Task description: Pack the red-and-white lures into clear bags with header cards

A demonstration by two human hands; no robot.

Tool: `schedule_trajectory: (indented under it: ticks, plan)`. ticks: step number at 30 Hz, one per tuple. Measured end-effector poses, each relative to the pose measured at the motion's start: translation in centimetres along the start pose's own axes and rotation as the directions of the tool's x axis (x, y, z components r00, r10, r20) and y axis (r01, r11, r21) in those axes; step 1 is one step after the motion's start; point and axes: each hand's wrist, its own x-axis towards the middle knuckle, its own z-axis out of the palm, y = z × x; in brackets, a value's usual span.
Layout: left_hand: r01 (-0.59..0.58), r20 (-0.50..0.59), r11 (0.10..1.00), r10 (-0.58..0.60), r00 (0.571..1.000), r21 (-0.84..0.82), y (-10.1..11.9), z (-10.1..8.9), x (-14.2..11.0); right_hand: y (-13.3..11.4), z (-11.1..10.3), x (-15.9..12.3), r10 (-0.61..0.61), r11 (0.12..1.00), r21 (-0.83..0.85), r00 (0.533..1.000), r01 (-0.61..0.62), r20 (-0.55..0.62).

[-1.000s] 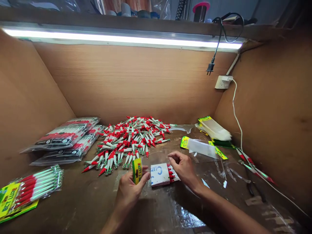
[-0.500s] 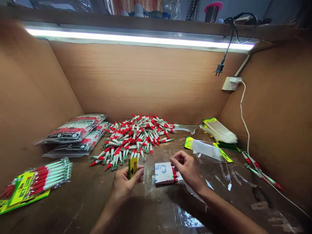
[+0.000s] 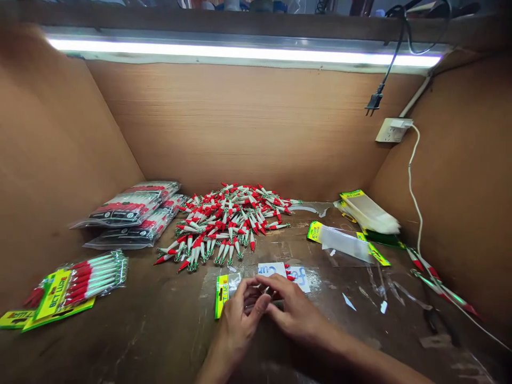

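My left hand (image 3: 242, 314) and my right hand (image 3: 294, 306) meet at the middle of the worktop, fingers curled and fingertips close together. Something small and pale shows between them, mostly hidden by the fingers. Left of my left hand lies a clear lure bag with a yellow header card (image 3: 221, 298); its clear part runs toward the hands. Just beyond my right hand sits a white folded card (image 3: 271, 269) with blue lettering, red lure tips showing at its right side. Farther back is a heap of red and white fishing lures (image 3: 236, 218).
Filled lure packs (image 3: 86, 282) lie at left, below stacked plastic bags of lures (image 3: 132, 208). Header-card bags (image 3: 344, 242) and a thicker stack of bags (image 3: 372, 210) lie at right. A white cable (image 3: 412, 181) runs from the socket (image 3: 394, 130); a black plug (image 3: 374, 101) hangs above.
My left hand has let go of the yellow header card, which now lies on the worktop. Both hands have come together in front of the white card. The camera view has shifted.
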Motion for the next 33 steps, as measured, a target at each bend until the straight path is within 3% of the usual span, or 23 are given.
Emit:
schedule_trajectory:
  ticks: [3, 7, 9, 13, 19, 26, 29, 33]
  plan:
    - [0.106, -0.054, 0.960, -0.124, 0.991, -0.259, -1.7, -0.4, 0.5, -0.7, 0.1, -0.9, -0.105, 0.991, -0.064, 0.986, 0.114, 0.129]
    - [0.218, -0.107, 0.904, -0.274, 0.956, -0.367, -1.4, -1.8, 0.4, -0.4, 0.0, -0.8, -0.092, 0.991, -0.100, 0.995, 0.089, -0.027]
    - [0.208, -0.099, 0.897, -0.265, 0.959, -0.389, -0.6, -1.7, 0.0, -0.3, 0.0, -0.4, -0.031, 0.996, -0.081, 0.996, 0.024, -0.084]
    - [0.163, -0.077, 0.889, -0.216, 0.973, -0.428, 0.1, -0.9, -0.2, -0.2, 0.0, 0.1, 0.030, 0.999, -0.013, 0.998, -0.031, -0.061]
    - [0.081, -0.085, 0.897, -0.130, 0.988, -0.435, -0.1, -0.4, -0.1, -0.2, -0.1, -0.1, 0.018, 1.000, 0.027, 0.998, -0.016, -0.058]
    - [0.136, 0.045, 0.759, -0.139, 0.989, -0.637, -0.1, 0.1, -0.7, -0.6, -0.3, 0.1, 0.074, 0.988, 0.136, 0.997, -0.075, 0.012]
    - [0.136, -0.030, 0.739, -0.207, 0.978, -0.660, -0.3, 0.6, -0.5, -0.5, -0.4, -0.3, 0.031, 0.997, 0.075, 0.996, -0.025, -0.082]
    - [0.071, -0.124, 0.780, -0.187, 0.974, -0.622, -0.1, 1.5, -0.7, 0.0, -0.1, -1.0, -0.174, 0.983, -0.067, 0.984, 0.171, -0.028]
